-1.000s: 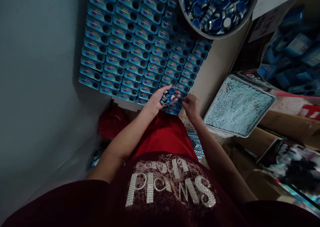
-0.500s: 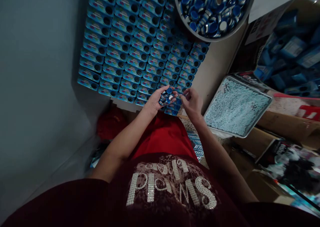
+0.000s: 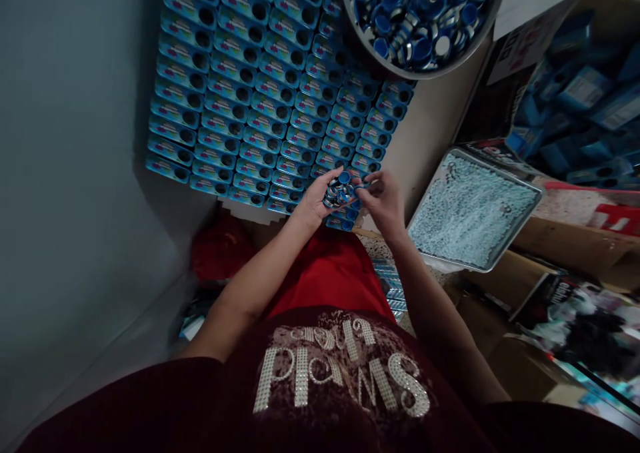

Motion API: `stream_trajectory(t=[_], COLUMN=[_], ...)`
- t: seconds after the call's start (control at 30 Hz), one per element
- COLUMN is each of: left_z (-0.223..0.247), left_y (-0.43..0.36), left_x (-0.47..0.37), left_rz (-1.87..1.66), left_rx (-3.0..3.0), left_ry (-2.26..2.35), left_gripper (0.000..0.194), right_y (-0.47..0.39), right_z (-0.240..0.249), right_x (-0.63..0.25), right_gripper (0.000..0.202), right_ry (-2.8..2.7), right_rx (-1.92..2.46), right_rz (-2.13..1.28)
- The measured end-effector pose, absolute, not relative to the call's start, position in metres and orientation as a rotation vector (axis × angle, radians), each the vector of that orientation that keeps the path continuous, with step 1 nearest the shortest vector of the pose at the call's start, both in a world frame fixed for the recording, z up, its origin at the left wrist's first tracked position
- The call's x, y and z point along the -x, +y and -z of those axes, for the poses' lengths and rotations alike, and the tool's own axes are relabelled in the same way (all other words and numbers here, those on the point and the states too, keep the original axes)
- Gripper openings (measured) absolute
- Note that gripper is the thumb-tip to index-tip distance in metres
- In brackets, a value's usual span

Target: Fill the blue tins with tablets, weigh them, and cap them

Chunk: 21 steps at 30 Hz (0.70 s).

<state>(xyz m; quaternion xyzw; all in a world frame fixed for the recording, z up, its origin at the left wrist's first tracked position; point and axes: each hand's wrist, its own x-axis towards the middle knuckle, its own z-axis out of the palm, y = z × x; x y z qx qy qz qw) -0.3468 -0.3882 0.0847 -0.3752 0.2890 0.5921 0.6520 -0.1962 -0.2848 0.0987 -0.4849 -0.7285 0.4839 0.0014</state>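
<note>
Several small blue-and-silver caps [image 3: 341,190] lie heaped in the cupped palm of my left hand [image 3: 315,201], its fingers curled around them. My right hand [image 3: 384,205] is beside it, thumb and fingertips pinched at the edge of the heap, with what looks like one blue cap between them. Below and beyond both hands stand rows of blue printed boxes [image 3: 263,138], each with a dark round hole in its top. The nearest boxes by my body have blue caps in their holes; my hands partly hide this corner.
A large round metal bowl [image 3: 417,76] full of caps rests at the top. To the right is a metal tray [image 3: 515,240] of pale blue granules. Behind it, a carton [image 3: 520,56] holds loose blue boxes. A grey wall [image 3: 70,140] borders the left.
My right hand has moved from just beside the left palm in to the caps, fingertips now at the heap. The left hand has shifted slightly right. The view has moved a little.
</note>
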Motion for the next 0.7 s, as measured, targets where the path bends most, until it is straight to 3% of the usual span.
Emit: stream_trajectory(t=[0.1, 0.37, 0.57, 0.7], left_z=[-0.088, -0.086, -0.073, -0.069], left_y=[-0.390, -0.391, -0.394, -0.399], left_x=[0.358, 0.374, 0.364, 0.363], left_rz=[-1.385, -1.380, -1.295, -1.264], left_rx=[0.858, 0.749, 0.771, 0.801], left_ry=[0.650, 0.728, 0.682, 0.656], left_gripper=[0.032, 0.027, 0.033, 0.038], right_y=[-0.273, -0.275, -0.250, -0.250], right_z=[-0.099, -0.068, -0.053, -0.078], right_x=[0.181, 0.190, 0.199, 0.212], right_gripper=[0.026, 0.006, 0.033, 0.021], right_ry=[-2.226, -2.681, -2.765, -2.794], right_rx=[1.678, 1.676, 1.730, 1.579], right_rz=[-1.400, -1.024, -0.949, -1.036])
